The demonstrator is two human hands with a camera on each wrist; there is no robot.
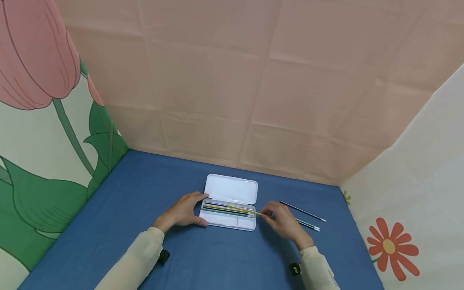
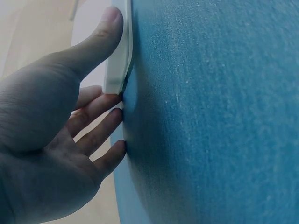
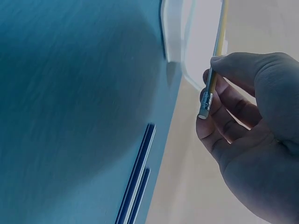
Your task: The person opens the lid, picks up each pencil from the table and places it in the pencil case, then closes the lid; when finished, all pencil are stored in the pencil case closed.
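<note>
The right hand (image 1: 282,219) pinches a yellow pencil (image 1: 244,209) near its eraser (image 3: 203,113), far end over the open white case (image 1: 219,218), whose left side the spread left hand (image 1: 185,210) touches. Probably light, stiff and smooth, the pencil seems best held there. More pencils (image 1: 302,210) lie on the surface (image 1: 145,193).

Slim dark pencils (image 1: 302,211) lie in and right of a white rectangular plastic case (image 1: 219,219), near the blue table's (image 1: 217,262) far edge.
</note>
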